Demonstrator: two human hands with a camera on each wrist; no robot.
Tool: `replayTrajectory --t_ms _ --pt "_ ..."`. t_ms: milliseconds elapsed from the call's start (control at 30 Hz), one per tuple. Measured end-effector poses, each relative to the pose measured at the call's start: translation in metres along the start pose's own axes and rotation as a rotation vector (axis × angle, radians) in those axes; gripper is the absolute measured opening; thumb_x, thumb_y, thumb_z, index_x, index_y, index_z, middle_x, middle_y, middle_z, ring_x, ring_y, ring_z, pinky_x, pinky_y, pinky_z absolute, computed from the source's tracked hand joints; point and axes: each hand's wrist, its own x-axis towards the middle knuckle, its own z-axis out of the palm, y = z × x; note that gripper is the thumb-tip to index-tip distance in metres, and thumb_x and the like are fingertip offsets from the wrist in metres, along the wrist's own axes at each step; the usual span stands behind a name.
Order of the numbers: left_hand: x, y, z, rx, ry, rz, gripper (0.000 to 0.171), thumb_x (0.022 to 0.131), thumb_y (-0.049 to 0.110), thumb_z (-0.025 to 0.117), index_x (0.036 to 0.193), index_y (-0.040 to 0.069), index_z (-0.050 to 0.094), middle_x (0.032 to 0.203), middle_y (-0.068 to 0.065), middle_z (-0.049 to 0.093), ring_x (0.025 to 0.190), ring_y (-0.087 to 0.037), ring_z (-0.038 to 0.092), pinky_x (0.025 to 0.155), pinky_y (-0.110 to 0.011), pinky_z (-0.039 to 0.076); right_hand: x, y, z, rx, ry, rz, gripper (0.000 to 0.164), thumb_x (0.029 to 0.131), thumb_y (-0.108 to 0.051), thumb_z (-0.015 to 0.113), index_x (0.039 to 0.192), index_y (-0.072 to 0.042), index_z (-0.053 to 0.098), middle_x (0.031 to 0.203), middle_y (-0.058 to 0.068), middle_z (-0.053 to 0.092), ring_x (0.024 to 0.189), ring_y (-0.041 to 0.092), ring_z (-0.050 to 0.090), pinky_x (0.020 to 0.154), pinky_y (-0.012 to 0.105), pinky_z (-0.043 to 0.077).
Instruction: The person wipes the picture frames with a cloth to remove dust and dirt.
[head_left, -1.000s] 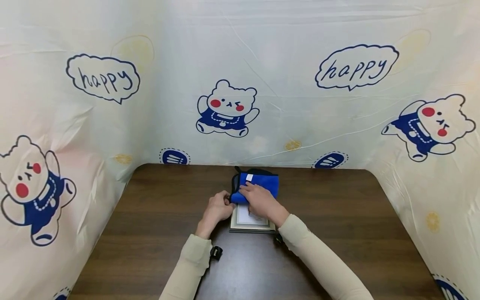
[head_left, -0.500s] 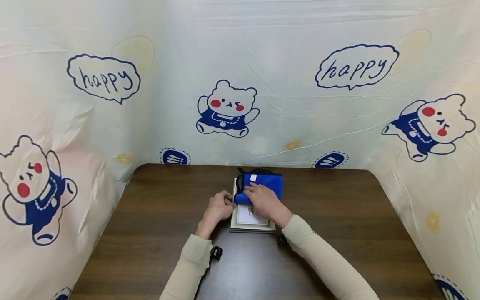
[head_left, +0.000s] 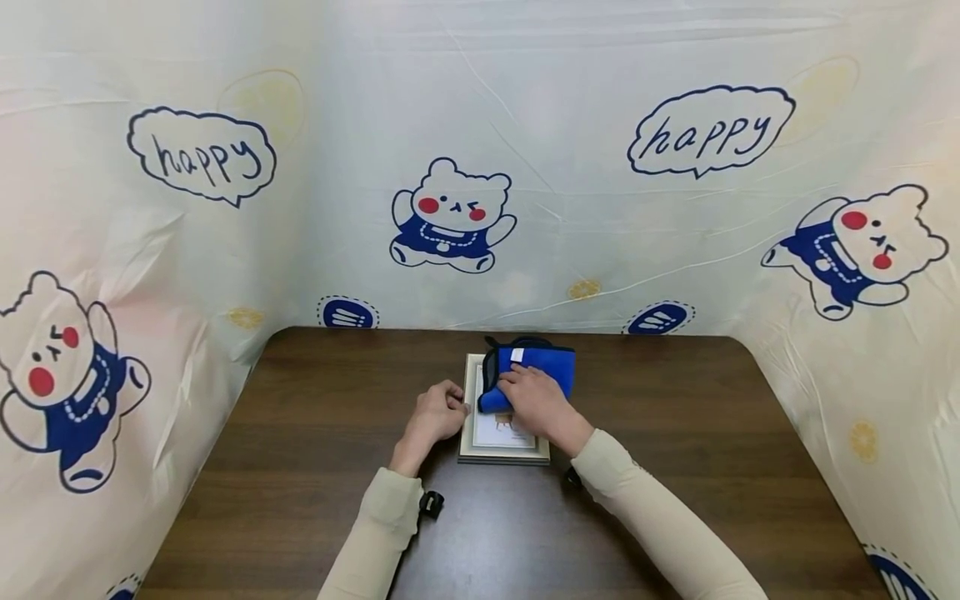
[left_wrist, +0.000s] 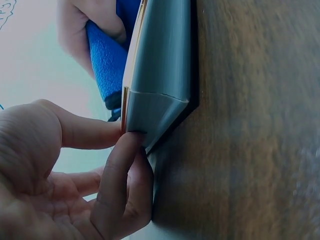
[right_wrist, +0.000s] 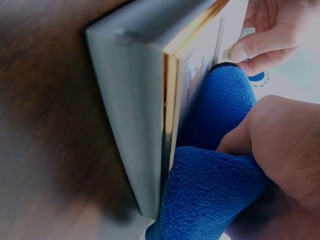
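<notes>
A pale-bordered picture frame (head_left: 467, 442) with a print inside lies flat on the table, its thick grey-green side (left_wrist: 162, 55) showing in the left wrist view. My left hand (head_left: 437, 410) pinches its left edge, thumb at the top face and fingers against the side. Over the far part of the frame lies a fluffy blue cloth (head_left: 555, 364) with black edging and a white tag. My right hand (head_left: 542, 405) grips this cloth and presses it on the frame's face. In the right wrist view, the cloth bulges over the frame's right edge, hiding part of the print.
The dark brown wooden table (head_left: 322, 475) extends around the frame on all sides. Behind it and at both sides hangs a pale curtain (head_left: 570, 225) printed with bears and "happy" bubbles. Each forearm wears a small black device (head_left: 431, 504) at the cuff.
My right hand has slid the blue cloth to the right across the frame and slightly nearer, uncovering the frame's upper left border. The left hand and the frame have stayed in place.
</notes>
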Motion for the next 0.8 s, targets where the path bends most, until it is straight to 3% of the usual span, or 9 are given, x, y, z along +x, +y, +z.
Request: replayTrajectory --t_ms 333,667,800 --pt "0.001 -0.001 -0.002 -0.011 -0.004 0.007 0.019 0.098 0.021 0.073 0.113 0.010 0.068 0.091 -0.002 0.062 0.084 -0.018 0.058 0.074 -0.032 0.045 -0.009 0.010 -0.004 -0.044 0.009 0.025 0.039 0.099 -0.017 0.075 0.138 -0.012 0.071 0.144 0.005 0.069 0.145 0.031 0.056 0.120 0.051 0.044" --pt "0.001 -0.001 0.000 -0.021 -0.004 -0.007 0.017 0.098 0.021 0.072 0.111 0.011 0.068 0.092 -0.003 0.062 0.084 -0.019 0.058 0.074 -0.033 0.045 -0.014 0.022 -0.005 -0.010 0.014 0.013 0.044 0.094 -0.015 0.080 0.137 -0.011 0.072 0.141 0.006 0.071 0.143 0.033 0.057 0.117 0.054 0.046" --pt "0.001 -0.002 0.001 -0.027 -0.014 -0.012 0.018 0.098 0.021 0.071 0.112 0.010 0.068 0.093 -0.004 0.062 0.083 -0.019 0.058 0.073 -0.033 0.045 -0.016 0.026 -0.005 0.049 0.038 0.016 0.038 0.094 -0.008 0.077 0.132 -0.009 0.074 0.137 0.008 0.073 0.140 0.034 0.059 0.116 0.056 0.046"
